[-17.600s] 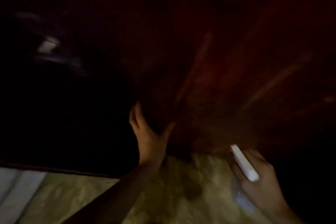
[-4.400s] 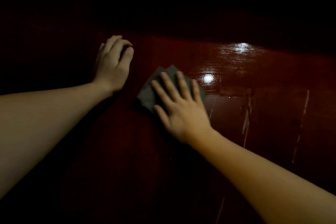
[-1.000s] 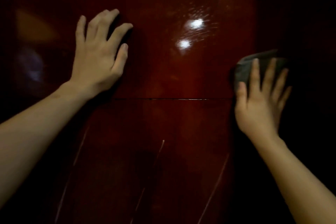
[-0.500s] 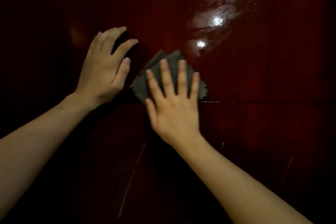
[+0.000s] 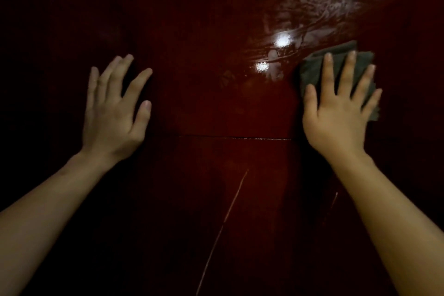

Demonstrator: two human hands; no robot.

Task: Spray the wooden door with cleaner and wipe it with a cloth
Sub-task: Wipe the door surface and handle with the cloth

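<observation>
Dark red wood filled the whole view: the door (image 5: pixel 216 108), shiny & very dim at the edges. Your left hand (image 5: pixel 113 113) was flat on it w/ fingers spread wide, holding nothing. Your right hand (image 5: pixel 336 115) was well apart from it, on the right side, also spread wide, pressing a grey cloth (image 5: pixel 314 69) flat on the wood. The cloth stuck out above & beside your fingers. Just left of the cloth the door had bright light spots (image 5: pixel 283 39) & smeary wet marks going up to the top right. A thin line (image 5: pixel 235 137) ran across the wood between your hands. A pale scratch (image 5: pixel 223 223) ran down lower, btw your arms.
</observation>
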